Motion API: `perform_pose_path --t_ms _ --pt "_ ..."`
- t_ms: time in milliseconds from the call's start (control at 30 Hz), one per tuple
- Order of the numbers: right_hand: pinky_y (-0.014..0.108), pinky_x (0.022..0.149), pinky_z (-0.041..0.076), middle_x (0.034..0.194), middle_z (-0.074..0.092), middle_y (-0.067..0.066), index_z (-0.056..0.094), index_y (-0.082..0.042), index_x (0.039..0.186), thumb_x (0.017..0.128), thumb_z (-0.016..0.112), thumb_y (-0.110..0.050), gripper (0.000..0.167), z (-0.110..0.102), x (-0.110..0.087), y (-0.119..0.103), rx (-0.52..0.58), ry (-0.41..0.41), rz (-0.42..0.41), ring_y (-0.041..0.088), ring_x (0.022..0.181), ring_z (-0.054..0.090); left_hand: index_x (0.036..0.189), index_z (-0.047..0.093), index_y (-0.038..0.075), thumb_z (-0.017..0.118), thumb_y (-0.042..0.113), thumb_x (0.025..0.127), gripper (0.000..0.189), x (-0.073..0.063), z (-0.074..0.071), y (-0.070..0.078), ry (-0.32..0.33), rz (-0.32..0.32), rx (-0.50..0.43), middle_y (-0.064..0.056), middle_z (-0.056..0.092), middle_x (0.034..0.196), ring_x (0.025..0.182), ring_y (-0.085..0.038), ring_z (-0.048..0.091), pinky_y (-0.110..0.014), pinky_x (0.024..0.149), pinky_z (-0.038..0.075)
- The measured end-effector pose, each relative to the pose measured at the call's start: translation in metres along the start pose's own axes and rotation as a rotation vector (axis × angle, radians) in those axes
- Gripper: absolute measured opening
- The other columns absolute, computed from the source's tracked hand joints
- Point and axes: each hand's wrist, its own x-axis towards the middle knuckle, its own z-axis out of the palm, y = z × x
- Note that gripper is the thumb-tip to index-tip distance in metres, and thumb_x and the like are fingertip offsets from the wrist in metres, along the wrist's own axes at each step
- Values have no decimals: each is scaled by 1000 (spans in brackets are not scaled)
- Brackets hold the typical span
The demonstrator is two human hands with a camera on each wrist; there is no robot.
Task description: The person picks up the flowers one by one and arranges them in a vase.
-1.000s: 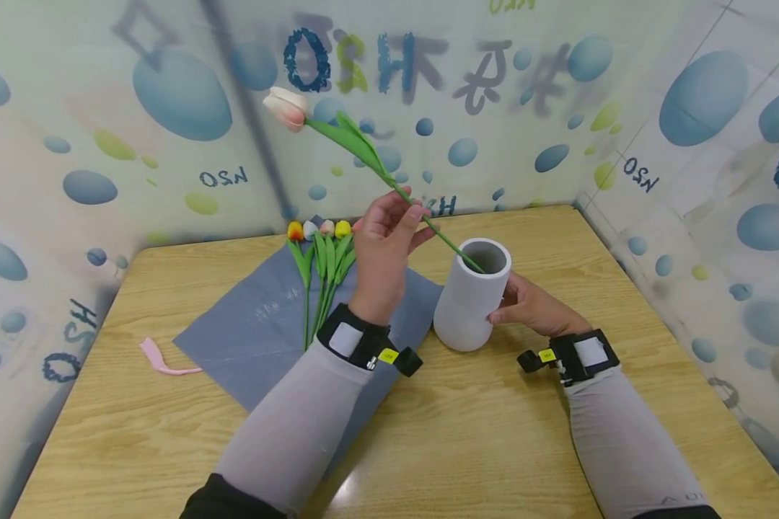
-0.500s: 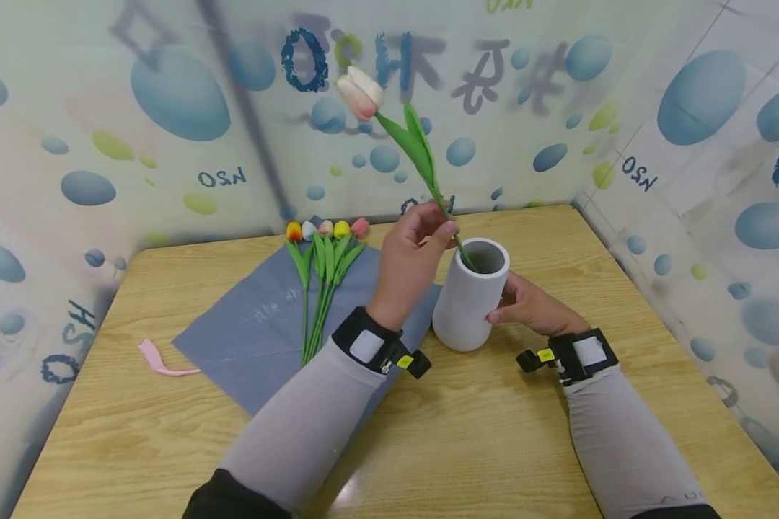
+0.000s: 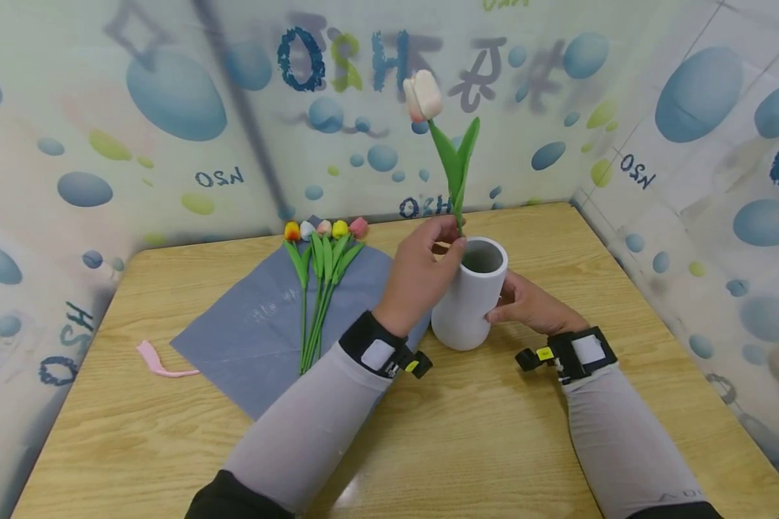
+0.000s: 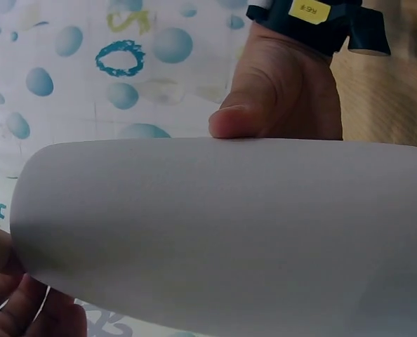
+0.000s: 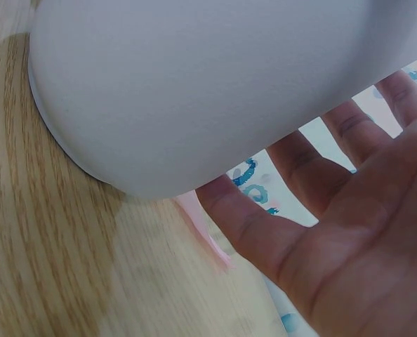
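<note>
I have the left hand [image 3: 426, 272] at frame centre, fingers pinching the stem of a pink-white tulip [image 3: 450, 162], right at the left side of the white vase's [image 3: 469, 308] mouth. Tulip is near upright, bloom upper centre in front of the printed wall [image 3: 188, 166]; hand hides the lower stem, so I can't tell how deep it goes. Right hand [image 3: 534, 304] grips the vase from the right, thumb in front, base on the wooden surface [image 3: 493, 432], just right of centre. My left-wrist feed is mostly vase side. Blue-grey sheet [image 3: 260, 324] lies left of centre, five tulips [image 3: 328, 263] on it, blooms at its far edge. Pink ribbon [image 3: 159, 364] at its left corner, mid-left of frame
</note>
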Motion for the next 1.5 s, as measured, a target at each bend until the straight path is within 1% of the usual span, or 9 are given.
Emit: perform_pose_path --t_ms 400,533,633,867,1000,1133,1267,1367,1500 --pt "31 106 51 152 50 0 33 -20 160 90 80 -10 85 0 1 0 9 -13 -1 19 135 53 117 70 10 60 22 105 20 -2 3 3 -41 48 151 -4 64 126 113 -16 64 -33 91 57" --pt "31 106 51 151 51 -2 32 -19 160 91 80 -10 85 0 1 0 15 -19 -7 17 135 54 114 73 9 58 23 106 22 -1 3 3 -61 65 215 -6 62 127 106 -16 64 -31 87 57" --pt "30 105 52 150 51 -2 32 -19 160 91 80 -10 85 -1 1 1 21 -21 -10 16 134 54 114 73 8 56 24 107 24 -1 2 3 -74 70 237 -6 63 127 101 -17 63 -31 83 57" --pt "30 104 52 149 52 -3 32 -16 160 90 80 -8 86 -1 1 1 35 -26 -18 14 133 55 122 72 10 51 22 109 28 -3 2 8 -87 79 287 -5 64 127 110 -17 65 -34 90 58" --pt "29 104 53 148 53 -3 32 -15 160 90 80 -8 85 -1 1 0 42 -27 -21 13 132 56 126 71 10 49 21 110 29 -3 2 9 -80 84 320 -4 65 123 108 -16 64 -34 89 57" --pt "29 104 53 148 52 -4 31 -15 161 90 81 -8 87 0 1 -1 44 -27 -19 12 132 56 127 70 9 50 21 110 30 -2 3 9 -82 71 312 -4 65 122 103 -15 63 -32 84 56" --pt "29 104 52 148 53 -3 32 -15 160 90 81 -8 86 0 1 -1 41 -23 -17 13 133 56 128 69 9 49 22 110 30 -3 2 8 -73 49 274 -4 65 122 103 -15 63 -32 85 56" --pt "29 106 51 150 52 -2 34 -17 160 90 81 -8 85 0 1 -2 36 -21 -12 14 134 55 124 69 9 50 21 109 27 -2 0 4 -36 47 236 -5 66 118 104 -16 63 -33 85 57" --pt "29 107 50 152 50 -2 35 -19 159 89 81 -8 84 -1 1 -1 28 -12 -5 16 135 54 119 70 7 52 18 108 24 -1 -6 -5 46 66 180 -6 66 112 101 -18 62 -32 85 56"
